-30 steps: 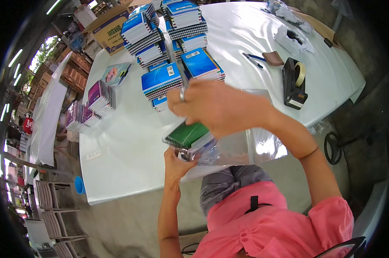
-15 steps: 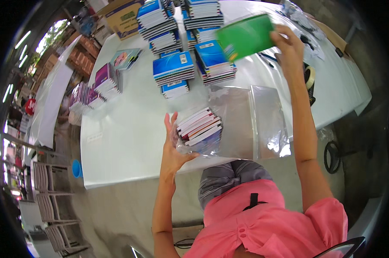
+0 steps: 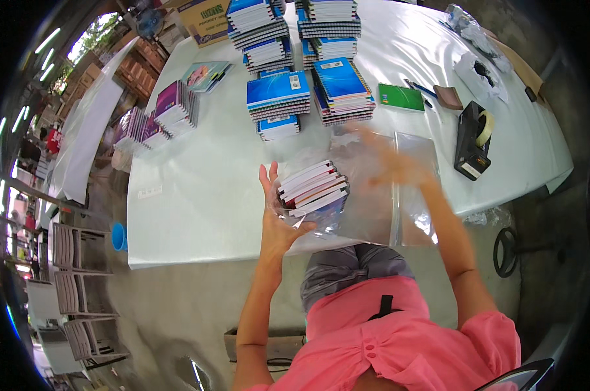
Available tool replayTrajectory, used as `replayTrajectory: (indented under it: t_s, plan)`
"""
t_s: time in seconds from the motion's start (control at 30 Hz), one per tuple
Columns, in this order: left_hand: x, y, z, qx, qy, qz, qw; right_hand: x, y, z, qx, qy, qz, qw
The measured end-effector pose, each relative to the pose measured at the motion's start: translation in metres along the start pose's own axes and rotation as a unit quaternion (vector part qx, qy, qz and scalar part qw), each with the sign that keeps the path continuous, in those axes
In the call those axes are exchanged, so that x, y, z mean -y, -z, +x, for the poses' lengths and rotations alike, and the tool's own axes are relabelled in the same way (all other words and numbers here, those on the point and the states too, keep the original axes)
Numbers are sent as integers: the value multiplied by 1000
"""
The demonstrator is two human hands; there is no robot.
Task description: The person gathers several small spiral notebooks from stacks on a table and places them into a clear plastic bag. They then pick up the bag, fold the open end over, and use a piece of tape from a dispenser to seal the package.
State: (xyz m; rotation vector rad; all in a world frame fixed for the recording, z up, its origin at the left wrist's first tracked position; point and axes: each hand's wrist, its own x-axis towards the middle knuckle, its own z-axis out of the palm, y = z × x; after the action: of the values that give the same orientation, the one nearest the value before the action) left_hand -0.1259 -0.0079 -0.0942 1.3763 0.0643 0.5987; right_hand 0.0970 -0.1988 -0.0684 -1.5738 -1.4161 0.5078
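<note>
My left hand (image 3: pixel 280 225) grips one end of a bundle of small notebooks (image 3: pixel 314 189), thumb at the near side and fingers at the far side. The bundle stands with its page edges up inside a clear plastic bag (image 3: pixel 330 221). Blurred by motion, my right hand (image 3: pixel 402 166) passes over more flat clear plastic bags (image 3: pixel 373 215) just right of the bundle; its fingers are smeared. Beyond it a green notebook (image 3: pixel 401 97) lies flat on the table.
Stacks of blue spiral notebooks (image 3: pixel 278 92) stand at the back of the white table (image 3: pixel 197 215). Purple notebooks (image 3: pixel 171 104) are piled at the left. A black tape dispenser (image 3: pixel 472 146), pens (image 3: pixel 420 87) and crumpled plastic (image 3: pixel 480 75) lie at the right. A cardboard box (image 3: pixel 203 21) stands far back.
The green notebook, held in my right hand before, now lies beside the blue stacks. My right hand has let it go and come down toward the bags. My left hand keeps its grip.
</note>
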Motion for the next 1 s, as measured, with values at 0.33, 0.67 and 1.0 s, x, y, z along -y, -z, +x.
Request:
replayTrajectory:
  t_s: [0.33, 0.67, 1.0]
  plan:
    - [-20, 12, 25, -39, -72, 99, 992, 44, -95, 47, -39, -39, 184, 981]
    - [-75, 32, 30, -39, -118, 120, 985, 124, -18, 75, -111, 182, -164, 963]
    - [-131, 9, 43, 5, 29, 290, 956, 151, -29, 87, 153, 181, -384, 893]
